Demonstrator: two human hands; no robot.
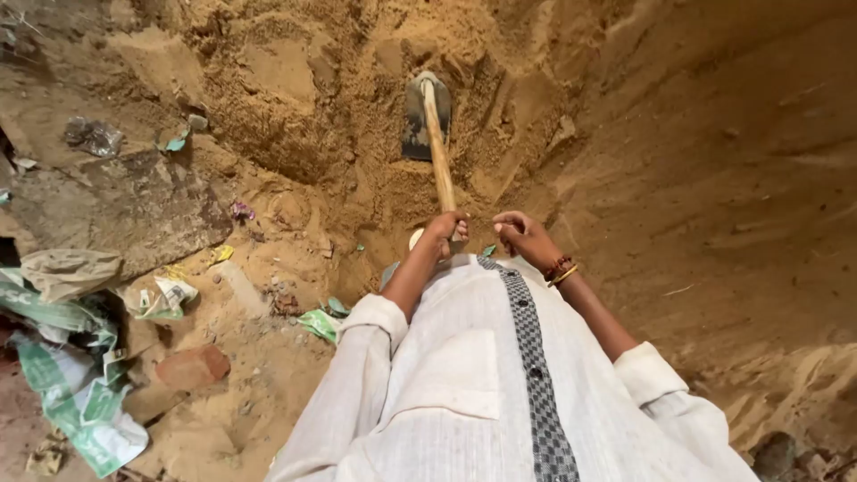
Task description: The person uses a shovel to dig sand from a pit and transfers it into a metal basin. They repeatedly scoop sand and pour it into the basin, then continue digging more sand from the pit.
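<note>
**Both hands at the hoe, blade down in the sand**

The left hand [445,230] is wrapped tight around the near end of the wooden handle [438,143]. The right hand [522,236] sits just beside it, fingers curled in a loose fist, but I honestly cannot tell if it's gripping the handle or just next to it (there are bangles [561,270] on that wrist). The handle runs away from the body to the hoe blade [416,116], which is stuck into the loose orange sand [295,80].

Further out, a smooth packed earth slope [714,178] rises on the right. Off to the left there's a flat grey stone slab [116,210], a reddish brick [192,366], and crumpled green-and-white plastic sacks [76,402] heaped at the lower left edge, plus small green wrapper scraps [320,323] on the dirt.
</note>
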